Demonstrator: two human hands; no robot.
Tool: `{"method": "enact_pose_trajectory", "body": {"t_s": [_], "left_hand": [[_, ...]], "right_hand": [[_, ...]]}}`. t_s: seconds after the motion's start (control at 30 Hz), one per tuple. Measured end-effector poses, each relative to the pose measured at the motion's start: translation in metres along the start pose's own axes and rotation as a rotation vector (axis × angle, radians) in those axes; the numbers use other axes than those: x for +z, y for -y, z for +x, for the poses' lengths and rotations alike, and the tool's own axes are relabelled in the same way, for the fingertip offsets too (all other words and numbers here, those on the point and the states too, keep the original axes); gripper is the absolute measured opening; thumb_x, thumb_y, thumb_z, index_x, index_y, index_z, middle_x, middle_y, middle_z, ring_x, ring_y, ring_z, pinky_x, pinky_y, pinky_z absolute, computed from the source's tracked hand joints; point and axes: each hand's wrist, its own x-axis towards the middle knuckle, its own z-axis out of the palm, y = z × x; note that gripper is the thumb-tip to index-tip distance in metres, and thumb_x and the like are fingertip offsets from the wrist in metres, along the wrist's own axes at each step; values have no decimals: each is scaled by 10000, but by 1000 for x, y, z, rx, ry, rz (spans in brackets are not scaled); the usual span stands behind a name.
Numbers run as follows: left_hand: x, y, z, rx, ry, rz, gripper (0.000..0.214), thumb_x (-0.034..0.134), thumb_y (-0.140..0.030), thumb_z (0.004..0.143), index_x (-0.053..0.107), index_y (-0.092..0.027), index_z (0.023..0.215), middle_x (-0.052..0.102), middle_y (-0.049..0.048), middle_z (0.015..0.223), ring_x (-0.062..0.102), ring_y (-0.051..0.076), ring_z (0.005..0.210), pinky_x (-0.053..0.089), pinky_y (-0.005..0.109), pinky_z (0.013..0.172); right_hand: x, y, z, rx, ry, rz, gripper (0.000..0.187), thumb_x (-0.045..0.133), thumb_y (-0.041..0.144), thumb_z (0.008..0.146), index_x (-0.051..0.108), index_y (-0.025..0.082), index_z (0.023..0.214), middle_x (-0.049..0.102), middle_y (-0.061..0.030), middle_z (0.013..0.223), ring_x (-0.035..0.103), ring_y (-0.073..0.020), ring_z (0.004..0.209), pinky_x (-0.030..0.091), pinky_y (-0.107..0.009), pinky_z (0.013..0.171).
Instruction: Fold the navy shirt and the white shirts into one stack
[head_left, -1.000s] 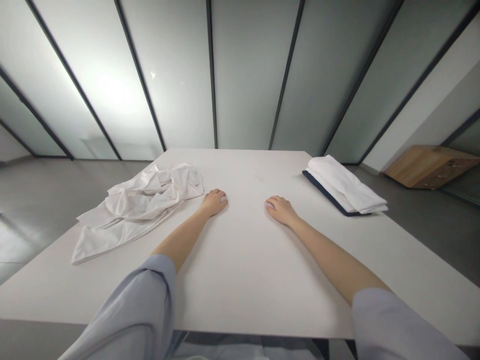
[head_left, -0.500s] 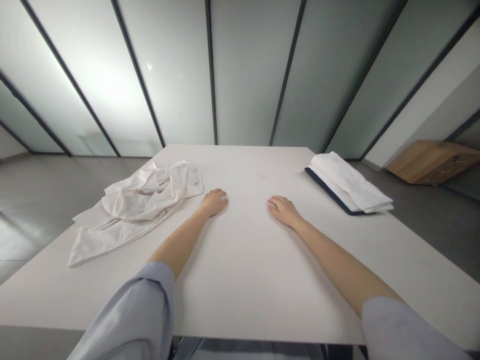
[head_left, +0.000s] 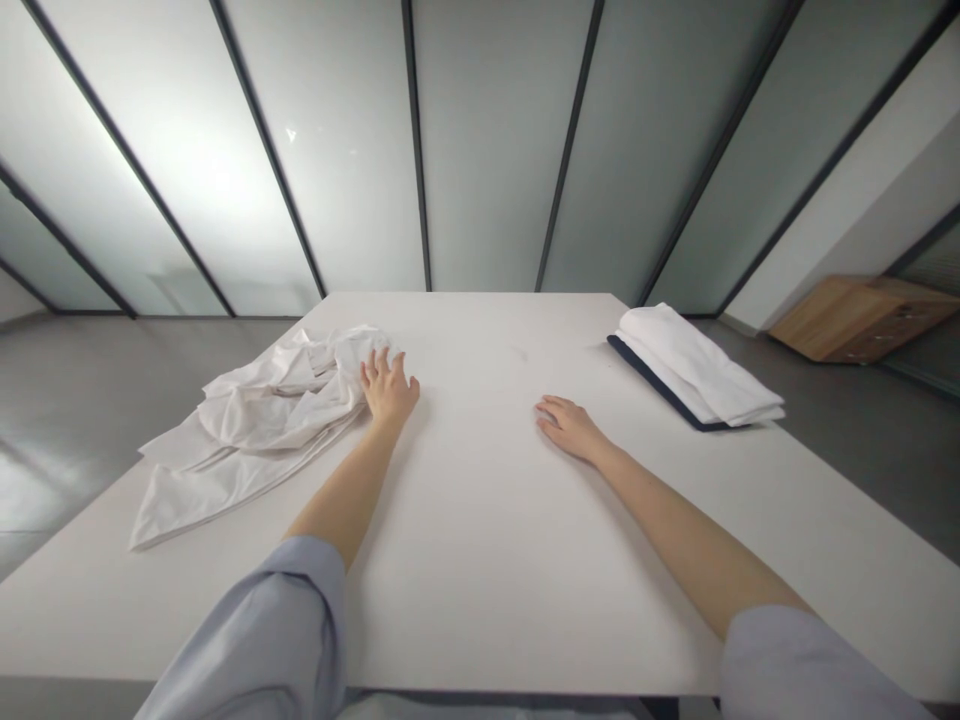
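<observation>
The crumpled white cloth (head_left: 270, 425) sprawls on the left of the worktop (head_left: 480, 560), one corner near the edge, where a careless tug could drag it off. The left hand (head_left: 388, 388) is open, fingers spread, their tips at the cloth's rim, with no grip on it. The right hand (head_left: 570, 428) lies open and empty on the worktop, short of the folded white stack (head_left: 694, 368) with its navy edge — a wide sweep could knock that askew.

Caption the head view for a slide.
Left hand at crumpled white cloth; right hand on white table near a folded white cloth.
</observation>
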Motion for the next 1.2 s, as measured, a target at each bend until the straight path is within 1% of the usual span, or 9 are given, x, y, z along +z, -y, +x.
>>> {"method": "enact_pose_trajectory", "body": {"t_s": [0.13, 0.33, 0.43, 0.6, 0.77, 0.83, 0.97, 1.07, 1.2], "left_hand": [[-5, 32, 12, -245, 65, 90, 778, 695, -332, 724, 384, -140, 1410, 227, 231, 1544, 214, 414, 1412, 245, 596, 1090], [-6, 67, 26, -515, 188, -60, 641, 684, -391, 768, 492, -30, 1261, 564, 269, 1213, 566, 403, 1109, 452, 528, 899], [-15, 68, 32, -513, 122, -98, 288, 572, -261, 843, 611, -57, 1043, 628, 214, 1065, 600, 365, 1052, 464, 503, 885], [-46, 55, 58, -507, -154, -125, 284, 371, -177, 932, 573, -83, 1108, 535, 159, 1181, 538, 259, 1136, 412, 410, 993], [-75, 3, 93, -189, -359, -304, 221, 416, -189, 936, 579, -127, 1071, 531, 108, 1182, 499, 210, 1159, 392, 374, 1039], [-76, -33, 93, 30, -223, -350, 210, 443, -186, 920, 606, -179, 1053, 551, 82, 1202, 511, 197, 1162, 414, 357, 1030], [-52, -97, 55, 584, 338, -512, 399, 582, -258, 857, 567, -210, 1254, 601, 49, 1267, 606, 191, 1056, 480, 317, 968], [-19, -113, 12, 610, 436, -488, 383, 536, -300, 880, 590, -185, 1242, 652, 76, 1193, 647, 202, 982, 499, 329, 937], [20, -101, -28, 600, 428, -308, 434, 582, -308, 844, 566, -181, 1258, 565, 109, 1331, 510, 263, 1249, 409, 386, 1059]], "right_hand": [[1, 1, 0, -9, -6, -9, 398, 484, 327, 901, 616, 179, 1246, 528, -117, 1379, 470, -260, 1289, 355, -412, 1083], [3, 0, 2, 2, -14, -7, 393, 491, 335, 895, 619, 186, 1236, 531, -115, 1374, 461, -259, 1296, 352, -414, 1086], [2, 0, 2, 5, -13, -3, 384, 495, 344, 895, 620, 204, 1230, 532, -102, 1374, 469, -252, 1289, 351, -404, 1088], [1, 2, 1, 10, -5, 23, 380, 488, 338, 895, 614, 196, 1224, 529, -113, 1375, 465, -258, 1285, 349, -422, 1086], [4, 5, 3, 30, -70, 123, 309, 544, 310, 843, 658, 210, 1112, 582, -116, 1306, 512, -288, 1219, 377, -430, 1055], [2, 4, 4, 64, -170, 206, 274, 543, 305, 828, 664, 225, 1060, 638, -105, 1204, 559, -277, 1134, 416, -403, 1011], [-13, -10, 4, 272, -589, 345, 389, 389, 357, 874, 572, 172, 1163, 612, -131, 1171, 548, -271, 1095, 436, -426, 958], [-26, -25, 0, 417, -874, 430, 420, 350, 390, 886, 529, 152, 1181, 570, -153, 1208, 517, -267, 1132, 413, -417, 979], [-30, -35, -2, 392, -806, 419, 447, 417, 403, 864, 528, 131, 1201, 554, -174, 1258, 489, -274, 1191, 360, -408, 1045]]}}
